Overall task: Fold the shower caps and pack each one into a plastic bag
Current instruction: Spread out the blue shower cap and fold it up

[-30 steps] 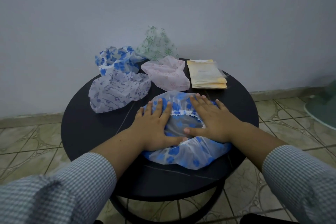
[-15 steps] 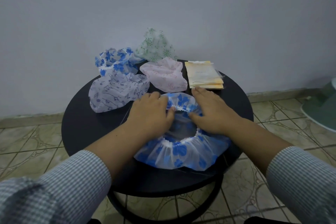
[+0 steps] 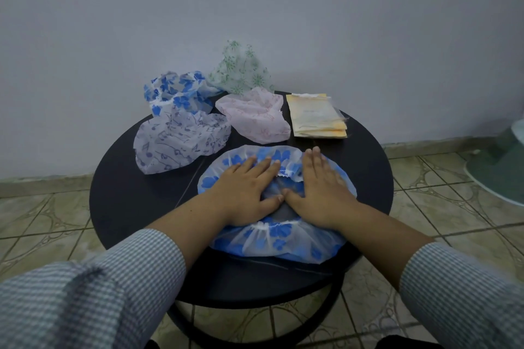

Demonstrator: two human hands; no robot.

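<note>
Both hands, left (image 3: pixel 243 193) and right (image 3: pixel 320 193), are pressing flat with fingers straight on the blue cap (image 3: pixel 280 238), which is lying spread on the table (image 3: pixel 127 201).

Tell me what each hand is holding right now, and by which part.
Nothing is gripped. Left hand and right hand press flat on the blue-flowered shower cap, either side of its elastic opening.
</note>
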